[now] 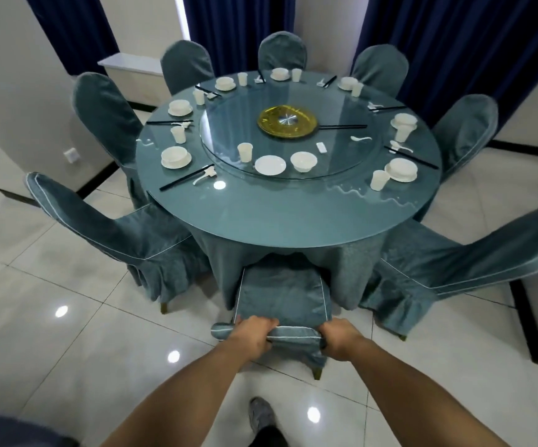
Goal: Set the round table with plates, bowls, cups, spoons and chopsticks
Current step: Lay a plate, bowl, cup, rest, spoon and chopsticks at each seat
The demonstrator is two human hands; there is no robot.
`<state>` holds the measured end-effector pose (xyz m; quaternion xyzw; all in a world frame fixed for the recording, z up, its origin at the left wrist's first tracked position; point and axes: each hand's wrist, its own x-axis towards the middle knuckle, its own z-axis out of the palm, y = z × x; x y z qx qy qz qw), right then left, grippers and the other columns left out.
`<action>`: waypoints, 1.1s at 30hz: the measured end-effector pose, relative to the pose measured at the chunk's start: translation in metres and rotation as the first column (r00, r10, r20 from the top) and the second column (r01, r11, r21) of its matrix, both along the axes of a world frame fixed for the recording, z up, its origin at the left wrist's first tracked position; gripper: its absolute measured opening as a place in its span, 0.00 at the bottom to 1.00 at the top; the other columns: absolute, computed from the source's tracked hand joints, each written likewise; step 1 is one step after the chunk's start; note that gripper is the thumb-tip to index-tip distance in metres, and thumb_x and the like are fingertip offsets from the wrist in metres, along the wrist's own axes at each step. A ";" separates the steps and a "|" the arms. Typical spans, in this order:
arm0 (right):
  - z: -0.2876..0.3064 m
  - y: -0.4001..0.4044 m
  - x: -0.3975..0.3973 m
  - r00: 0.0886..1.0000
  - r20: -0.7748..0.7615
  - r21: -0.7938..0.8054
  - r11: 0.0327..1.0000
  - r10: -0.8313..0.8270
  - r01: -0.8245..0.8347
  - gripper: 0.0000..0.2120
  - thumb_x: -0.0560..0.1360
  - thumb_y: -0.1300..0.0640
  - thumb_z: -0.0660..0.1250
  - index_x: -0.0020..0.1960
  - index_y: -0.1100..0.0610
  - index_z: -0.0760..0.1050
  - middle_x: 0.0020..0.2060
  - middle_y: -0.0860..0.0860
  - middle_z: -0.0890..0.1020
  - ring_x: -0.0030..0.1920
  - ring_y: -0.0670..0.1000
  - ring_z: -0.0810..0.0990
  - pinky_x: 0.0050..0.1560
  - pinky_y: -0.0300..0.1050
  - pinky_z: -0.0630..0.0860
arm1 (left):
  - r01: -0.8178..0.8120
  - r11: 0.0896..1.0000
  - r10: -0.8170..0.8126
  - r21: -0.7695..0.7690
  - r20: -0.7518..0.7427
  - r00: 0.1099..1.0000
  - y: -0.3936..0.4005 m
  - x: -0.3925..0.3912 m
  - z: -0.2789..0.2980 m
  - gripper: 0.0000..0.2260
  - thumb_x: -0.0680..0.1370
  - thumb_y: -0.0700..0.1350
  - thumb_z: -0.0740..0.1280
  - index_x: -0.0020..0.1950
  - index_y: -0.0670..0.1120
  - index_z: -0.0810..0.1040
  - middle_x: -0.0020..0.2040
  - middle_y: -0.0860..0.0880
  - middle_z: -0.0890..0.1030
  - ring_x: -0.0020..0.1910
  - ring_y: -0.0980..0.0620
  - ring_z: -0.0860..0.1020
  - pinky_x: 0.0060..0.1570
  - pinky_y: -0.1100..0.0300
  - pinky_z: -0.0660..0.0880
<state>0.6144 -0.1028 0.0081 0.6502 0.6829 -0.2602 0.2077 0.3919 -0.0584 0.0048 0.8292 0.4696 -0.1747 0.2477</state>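
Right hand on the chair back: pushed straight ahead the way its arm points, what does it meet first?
Probably nothing until the blue-covered chair held by the right hand meets the hanging blue tablecloth; depth is unclear.

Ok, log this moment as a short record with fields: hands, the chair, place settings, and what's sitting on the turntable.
hands: left hand and right hand both grip the top of the backrest
chair: teal fabric-covered chair, seat partly under the round teal glass-topped table
settings laid: seven around the far and side edges
near edge: bare, no setting
glass turntable: loose white cup, white plate, white bowl, white spoon, black chopsticks, small white rest
centre: gold disc
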 end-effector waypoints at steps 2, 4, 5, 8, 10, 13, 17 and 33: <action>0.001 -0.011 0.002 1.000 0.003 -0.010 1.000 0.009 -0.009 0.15 0.70 0.53 0.67 0.56 0.50 0.78 0.52 0.53 0.82 0.53 0.56 0.80 0.53 0.46 0.76 | -0.015 1.000 0.015 0.006 0.018 1.000 -0.014 -0.002 -0.003 0.11 0.76 0.46 0.65 0.57 0.52 0.72 0.59 0.48 0.78 0.61 0.46 0.75 0.67 0.46 0.65; 0.006 -0.020 -0.003 1.000 -0.014 -0.021 1.000 -0.019 0.019 0.16 0.70 0.50 0.67 0.57 0.49 0.77 0.53 0.53 0.82 0.53 0.56 0.79 0.52 0.46 0.76 | -0.020 1.000 0.020 0.003 0.032 0.999 -0.023 -0.009 -0.004 0.11 0.76 0.47 0.66 0.58 0.52 0.72 0.60 0.48 0.77 0.62 0.46 0.75 0.68 0.47 0.66; 0.009 -0.026 -0.010 0.998 -0.040 -0.036 0.998 -0.056 0.055 0.17 0.70 0.47 0.68 0.58 0.48 0.77 0.53 0.52 0.82 0.52 0.55 0.79 0.52 0.46 0.76 | -0.025 1.000 0.025 -0.007 0.047 0.999 -0.028 -0.015 -0.003 0.11 0.77 0.48 0.66 0.58 0.51 0.72 0.60 0.47 0.78 0.62 0.45 0.75 0.65 0.49 0.68; 0.017 -0.024 -0.018 0.973 -0.155 -0.106 0.982 -0.168 0.153 0.22 0.66 0.40 0.71 0.57 0.46 0.77 0.53 0.48 0.82 0.51 0.51 0.80 0.53 0.46 0.77 | -0.050 0.995 0.060 -0.081 0.117 0.991 -0.021 -0.024 0.003 0.15 0.77 0.51 0.69 0.61 0.49 0.74 0.59 0.46 0.79 0.59 0.45 0.77 0.59 0.55 0.73; 0.023 -0.016 -0.029 0.916 -0.279 -0.231 0.946 -0.289 0.227 0.24 0.64 0.39 0.74 0.57 0.46 0.77 0.52 0.46 0.82 0.53 0.49 0.80 0.58 0.45 0.77 | -0.042 0.984 0.066 -0.174 0.136 0.989 -0.011 -0.038 0.005 0.20 0.75 0.53 0.71 0.64 0.48 0.75 0.60 0.47 0.79 0.59 0.46 0.77 0.60 0.55 0.74; 0.042 0.009 -0.059 0.882 -0.306 -0.348 0.905 -0.358 0.246 0.30 0.63 0.30 0.71 0.59 0.44 0.78 0.53 0.40 0.80 0.55 0.46 0.78 0.62 0.45 0.73 | 0.032 0.963 -0.006 -0.266 0.097 0.995 0.015 -0.065 0.005 0.25 0.73 0.56 0.72 0.67 0.49 0.74 0.62 0.49 0.79 0.59 0.47 0.77 0.59 0.57 0.74; 0.041 0.056 -0.113 0.855 -0.289 -0.342 0.881 -0.431 0.328 0.30 0.67 0.30 0.68 0.59 0.50 0.80 0.54 0.46 0.80 0.54 0.49 0.79 0.58 0.46 0.74 | 0.108 0.944 -0.105 -0.313 0.026 0.994 0.061 -0.113 0.002 0.26 0.74 0.57 0.72 0.68 0.49 0.74 0.64 0.49 0.78 0.60 0.47 0.77 0.57 0.60 0.73; 0.048 0.229 -0.296 0.874 -0.135 -0.018 0.883 -0.467 0.469 0.11 0.74 0.55 0.59 0.35 0.57 0.74 0.37 0.55 0.82 0.40 0.54 0.79 0.44 0.42 0.76 | -0.096 0.961 0.133 -0.258 0.131 0.982 0.257 -0.315 0.031 0.11 0.79 0.47 0.64 0.59 0.47 0.81 0.58 0.48 0.82 0.57 0.49 0.79 0.58 0.58 0.75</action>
